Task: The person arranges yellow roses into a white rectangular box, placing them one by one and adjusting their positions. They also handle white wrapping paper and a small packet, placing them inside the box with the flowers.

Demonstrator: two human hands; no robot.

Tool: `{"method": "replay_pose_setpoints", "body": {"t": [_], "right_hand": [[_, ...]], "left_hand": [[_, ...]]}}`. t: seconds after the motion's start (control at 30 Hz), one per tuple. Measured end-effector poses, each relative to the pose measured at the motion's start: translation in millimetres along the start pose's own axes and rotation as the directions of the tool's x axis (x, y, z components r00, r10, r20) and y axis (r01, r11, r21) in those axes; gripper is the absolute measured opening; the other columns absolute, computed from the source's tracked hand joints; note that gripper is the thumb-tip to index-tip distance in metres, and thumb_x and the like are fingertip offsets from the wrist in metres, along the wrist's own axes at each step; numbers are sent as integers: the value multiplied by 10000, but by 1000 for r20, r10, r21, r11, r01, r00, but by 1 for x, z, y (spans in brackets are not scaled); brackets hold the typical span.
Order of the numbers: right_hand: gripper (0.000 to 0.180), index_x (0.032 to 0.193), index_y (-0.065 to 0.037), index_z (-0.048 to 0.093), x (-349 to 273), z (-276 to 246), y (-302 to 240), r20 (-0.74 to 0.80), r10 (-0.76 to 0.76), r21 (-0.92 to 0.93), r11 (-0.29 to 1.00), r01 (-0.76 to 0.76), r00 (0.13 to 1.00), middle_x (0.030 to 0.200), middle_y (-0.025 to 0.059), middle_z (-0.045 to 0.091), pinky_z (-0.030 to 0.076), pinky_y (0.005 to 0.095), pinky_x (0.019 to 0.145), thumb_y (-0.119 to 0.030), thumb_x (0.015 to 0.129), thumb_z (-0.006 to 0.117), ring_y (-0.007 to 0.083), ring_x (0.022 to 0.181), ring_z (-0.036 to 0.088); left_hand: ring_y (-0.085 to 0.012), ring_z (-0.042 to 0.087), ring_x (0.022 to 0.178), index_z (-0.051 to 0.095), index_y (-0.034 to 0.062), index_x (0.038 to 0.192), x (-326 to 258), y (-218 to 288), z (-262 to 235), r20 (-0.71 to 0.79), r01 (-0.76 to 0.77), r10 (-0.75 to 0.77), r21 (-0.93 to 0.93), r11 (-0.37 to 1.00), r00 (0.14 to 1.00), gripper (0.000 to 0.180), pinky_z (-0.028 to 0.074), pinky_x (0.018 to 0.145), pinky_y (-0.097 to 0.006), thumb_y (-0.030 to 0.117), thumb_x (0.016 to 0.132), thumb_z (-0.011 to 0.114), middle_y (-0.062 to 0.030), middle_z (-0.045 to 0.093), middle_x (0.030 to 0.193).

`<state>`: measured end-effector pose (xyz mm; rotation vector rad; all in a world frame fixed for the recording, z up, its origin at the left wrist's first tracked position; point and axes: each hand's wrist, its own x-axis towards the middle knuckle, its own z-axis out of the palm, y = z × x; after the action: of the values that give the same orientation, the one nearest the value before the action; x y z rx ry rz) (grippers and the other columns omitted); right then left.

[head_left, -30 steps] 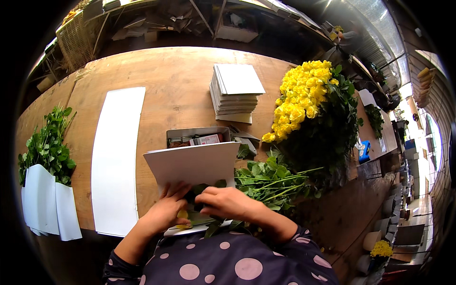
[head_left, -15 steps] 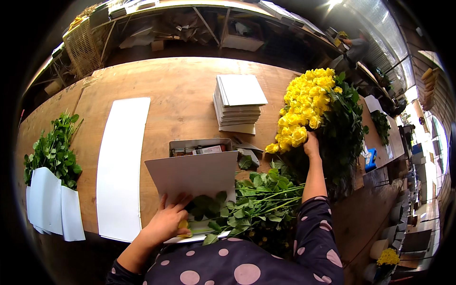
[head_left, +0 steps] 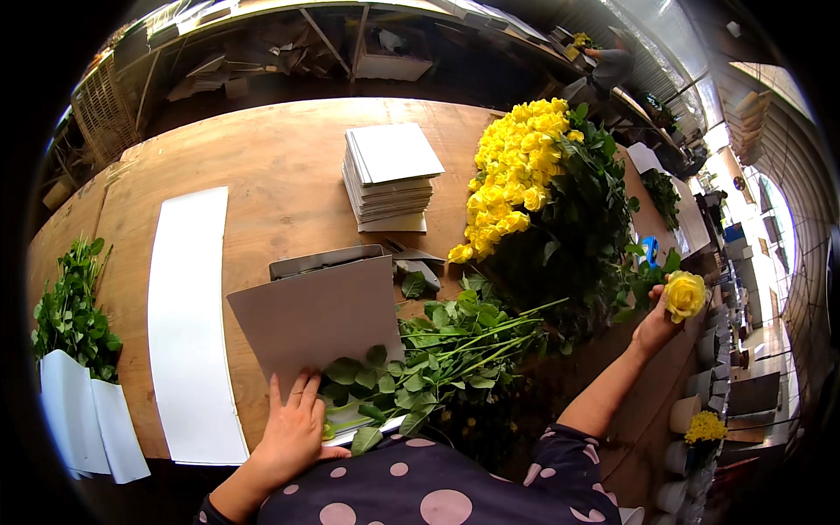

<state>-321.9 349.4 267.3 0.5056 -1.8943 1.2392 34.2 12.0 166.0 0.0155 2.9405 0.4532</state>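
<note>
Single yellow rose (head_left: pixel 685 294) at 3 o'clock of frame, off the table edge, held by right hand (head_left: pixel 658 322), fingers closed just under the bloom; stem hidden behind hand and leaves. Left hand (head_left: pixel 293 429) at 7 o'clock, flat, fingers spread wide, pressing the near edge of a grey card sheet (head_left: pixel 319 319) that lies over a bunch of leafy stems (head_left: pixel 455 350). Stems lie on their sides, heads under the sheet, so bloom count there can't be told; roughly five or six stems, too tangled for an exact count.

Progress, as a judgement: bunch partly laid, one more rose in hand not yet added, nothing wrapped or tied yet. Big pile of yellow roses (head_left: pixel 521 171) at 1 o'clock looks mostly untouched, dozens, too many to count.

Counts outward: one stack of grey card sheets (head_left: pixel 389 175) at 12 o'clock, sheet number unclear. One long white paper strip (head_left: pixel 188 324) at 9 o'clock. One green foliage bunch (head_left: pixel 70 302) at far 9 o'clock, touching folded white paper (head_left: pixel 83 416), two or three pieces. One dark tray (head_left: pixel 324 259) behind the card sheet. All on one wooden table (head_left: pixel 262 157). Small yellow bunch in a pot (head_left: pixel 704 427) at 4 o'clock, well apart.
</note>
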Motion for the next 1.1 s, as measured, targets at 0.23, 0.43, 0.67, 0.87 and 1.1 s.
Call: {"method": "replay_pose_setpoints", "body": {"t": [0.23,0.43,0.67,0.87,1.1], "right_hand": [[180,953,15,563,-28,-60,-103,27,37,-435,900,-22,999,772,56,597,464,229,538,-77,879,427,101,586,532],[203,977,-17,566,-70,-117,50,148,808,-922,321,-216,570,818,115,609,470,338,627,-54,781,529,218,699,583],[254,1039,-92,555,-66,33,78,492,284,-651,748,131,823,1015,101,581,445,368,758,-66,791,503,294,901,558],[322,1020,-52,551,-55,181,139,818,145,-396,844,362,556,942,149,587,452,354,733,-67,705,614,316,861,570],[217,941,-57,515,0,104,54,255,-198,-416,861,292,947,864,94,590,459,333,717,7,738,552,273,791,587]], "left_hand": [[-379,232,1251,474,-72,848,-2,0,6,8,23,-23,-22,999,1000,662,111,992,-595,530,626,637,-280,306,1283],[-362,237,1248,487,-64,876,-5,3,10,1,57,-57,-28,998,998,655,104,984,-607,530,637,625,-260,323,1273],[-363,224,1258,470,-60,873,-8,7,8,13,105,-105,0,994,994,643,110,992,-594,506,627,648,-265,305,1288],[-349,228,1259,476,-58,901,-4,5,7,39,128,-128,-13,992,991,640,112,993,-595,493,629,654,-246,312,1291],[-344,240,1249,478,-60,926,-5,9,7,32,135,-133,-40,990,991,647,128,988,-592,500,644,635,-236,320,1279]]}}
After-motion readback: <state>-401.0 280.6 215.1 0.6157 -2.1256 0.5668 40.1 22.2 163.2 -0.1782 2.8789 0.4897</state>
